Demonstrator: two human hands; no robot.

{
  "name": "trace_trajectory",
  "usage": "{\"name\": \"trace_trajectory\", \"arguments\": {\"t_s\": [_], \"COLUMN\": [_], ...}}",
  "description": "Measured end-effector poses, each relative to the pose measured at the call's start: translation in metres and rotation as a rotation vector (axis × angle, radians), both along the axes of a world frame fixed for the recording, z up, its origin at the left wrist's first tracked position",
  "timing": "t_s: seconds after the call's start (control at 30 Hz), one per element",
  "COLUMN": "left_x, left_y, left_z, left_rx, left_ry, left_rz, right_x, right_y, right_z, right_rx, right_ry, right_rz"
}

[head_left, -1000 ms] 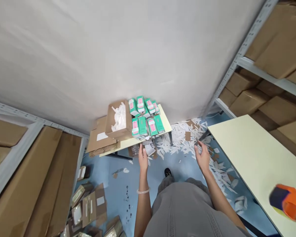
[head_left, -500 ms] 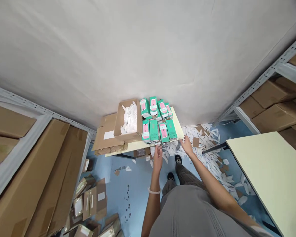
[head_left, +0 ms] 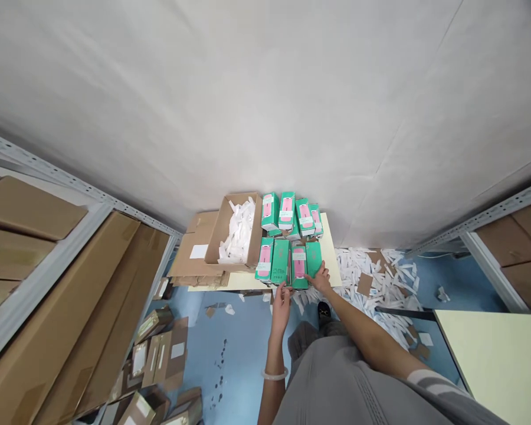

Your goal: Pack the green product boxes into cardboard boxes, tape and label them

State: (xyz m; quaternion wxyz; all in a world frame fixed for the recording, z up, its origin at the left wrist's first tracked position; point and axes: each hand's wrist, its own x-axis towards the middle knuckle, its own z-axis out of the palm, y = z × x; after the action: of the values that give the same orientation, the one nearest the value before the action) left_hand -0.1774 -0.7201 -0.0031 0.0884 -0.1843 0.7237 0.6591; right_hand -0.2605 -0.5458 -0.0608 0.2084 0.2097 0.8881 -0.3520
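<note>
Green boxes with pink panels stand in two rows on a pale yellow table. My right hand is at the near end of the rightmost green box, its thumb on one side and its fingers on the other. To its left, my left hand is at the table's front edge, fingers slightly apart and nothing visible in them. Its fingertips are close to the near end of a second green box; whether they touch cannot be made out. Between these boxes lies a pink-fronted box.
An open carton of white paper pieces stands left of the boxes, beside flattened cardboard. White scraps litter the floor at right. Shelves of cartons flank both sides; another table is at lower right.
My right hand has moved from the table's corner onto the rightmost green box. My left hand stays near the front row. The view has tilted upward.
</note>
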Motion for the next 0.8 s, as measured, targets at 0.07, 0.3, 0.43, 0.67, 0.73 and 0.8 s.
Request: {"name": "trace_trajectory", "arguments": {"t_s": [0.07,0.3,0.43,0.67,0.73,0.8], "left_x": [-0.009,-0.042,-0.062,-0.072,-0.07,-0.07], "left_y": [0.004,0.027,0.038,0.02,0.006,-0.006], "left_z": [-0.003,-0.002,0.013,0.015,0.007,-0.002], "left_rx": [0.014,-0.02,-0.052,-0.047,-0.031,-0.008], "left_ry": [-0.003,-0.02,-0.016,0.009,-0.031,-0.075], "left_rz": [0.002,-0.197,-0.313,-0.477,-0.493,-0.502], "right_x": [0.0,-0.001,-0.006,-0.013,-0.008,0.004], "right_y": [0.006,0.031,0.024,0.016,0.015,0.013], "right_z": [-0.002,-0.003,-0.002,0.006,0.009,0.011], "right_rx": [-0.006,-0.001,0.126,0.191,0.201,0.199], "right_ry": [-0.001,-0.035,-0.143,-0.155,-0.15,-0.17], "right_rz": [-0.01,-0.086,-0.176,-0.202,-0.208,-0.231]}}
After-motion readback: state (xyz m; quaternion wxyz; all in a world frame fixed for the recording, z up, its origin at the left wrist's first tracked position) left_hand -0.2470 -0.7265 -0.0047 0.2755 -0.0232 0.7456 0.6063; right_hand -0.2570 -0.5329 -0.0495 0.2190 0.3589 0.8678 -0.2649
